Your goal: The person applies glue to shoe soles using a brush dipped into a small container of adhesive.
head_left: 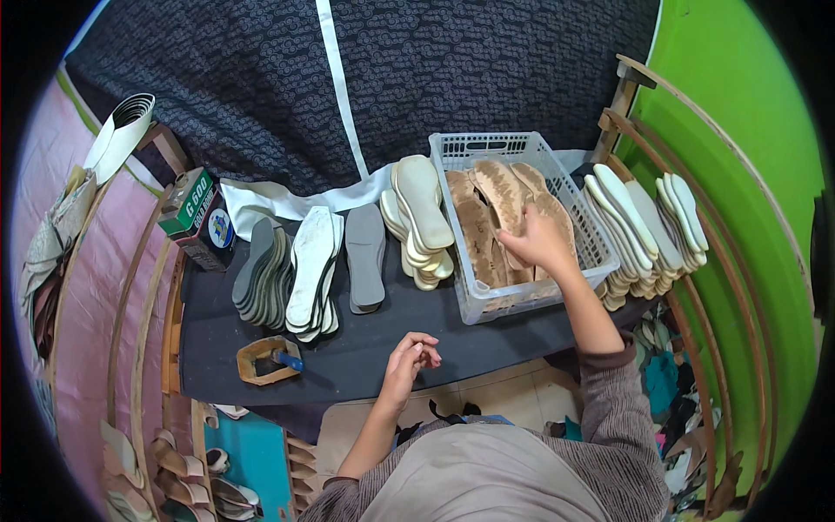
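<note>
My right hand reaches into a pale plastic crate of brown, glue-stained insoles. Its thumb and fingers close on a brown insole in the middle of the crate; the fingertips are partly hidden. Other brown insoles lie around it. Above the table's front edge hovers my left hand, its fingers loosely bent and a little apart, with nothing seen in them. Between that hand and the crate's far left corner stands a stack of cream insoles.
Left of the cream stack lie grey insoles, white insoles and dark grey insoles. A blue-handled brush rests in a wooden container. A green and dark tin stands back left. More cream stacks flank the crate's right side.
</note>
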{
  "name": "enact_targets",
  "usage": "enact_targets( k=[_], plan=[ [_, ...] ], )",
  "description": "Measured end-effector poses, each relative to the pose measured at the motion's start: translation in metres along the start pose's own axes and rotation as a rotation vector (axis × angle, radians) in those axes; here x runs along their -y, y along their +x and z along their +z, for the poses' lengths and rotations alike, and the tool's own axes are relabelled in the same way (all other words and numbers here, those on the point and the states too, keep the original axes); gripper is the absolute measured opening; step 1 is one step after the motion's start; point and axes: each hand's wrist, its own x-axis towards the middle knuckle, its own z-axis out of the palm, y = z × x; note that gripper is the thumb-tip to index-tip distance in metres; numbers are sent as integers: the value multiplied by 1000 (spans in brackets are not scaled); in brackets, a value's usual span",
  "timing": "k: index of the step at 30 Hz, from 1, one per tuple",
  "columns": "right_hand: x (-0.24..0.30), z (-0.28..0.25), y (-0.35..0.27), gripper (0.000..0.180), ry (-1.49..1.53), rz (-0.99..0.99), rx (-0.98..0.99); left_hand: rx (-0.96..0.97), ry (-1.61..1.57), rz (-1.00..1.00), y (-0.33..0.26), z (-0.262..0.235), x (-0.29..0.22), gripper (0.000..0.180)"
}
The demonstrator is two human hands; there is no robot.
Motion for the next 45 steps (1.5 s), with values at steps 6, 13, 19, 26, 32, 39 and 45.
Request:
enact_targets(
  k=[6,13,19,26,32,39,45],
  plan=[
    [-5,32,79,67,-198,-93,182,-138,-44,40,3,19,17,23],
    [-12,96,129,64,-127,-141,205,-352,-89,98,-10,30,36,25],
    [-13,124,147,62,-236,-214,192,-474,-89,124,-22,38,44,25],
    [-10,131,151,58,-100,-270,246,-531,-73,116,-26,45,46,26],
    [-27,123,178,42,-196,-311,332,-479,-54,69,-18,51,44,26],
    [30,-20,110,36,211,-420,138,-501,-35,67,-23,44,40,26],
    [53,-48,0,16,537,-607,-4,-517,-49,96,-32,29,30,24]
  ],
)
